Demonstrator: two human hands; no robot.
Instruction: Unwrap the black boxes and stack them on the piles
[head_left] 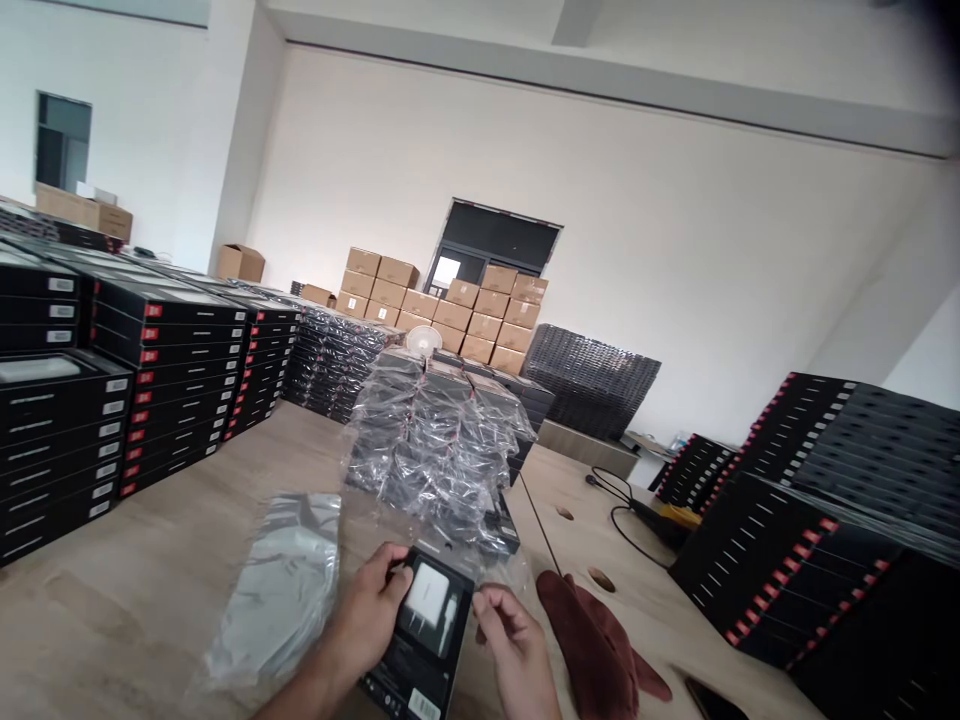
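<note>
A black retail box (420, 630), printed with a white device and a cable, is tilted up before me. My left hand (375, 605) grips its left edge, thumb on the printed face. At the box's right edge, my right hand (510, 635) has its thumb and fingers pinched together; what is between them is too small to make out. On the table left of my left hand lies a pile of flat clear plastic bags (281, 580). Just beyond the box stand stacks of boxes in clear plastic wrap (450, 430).
Tall stacks of black boxes (180, 370) line the left side, with more black boxes (780, 560) at right. A dark red cloth item (592, 640) and a phone-like dark object (712, 700) lie right of my hands. Cable holes (601, 579) pierce the table. Cartons (450, 315) stand behind.
</note>
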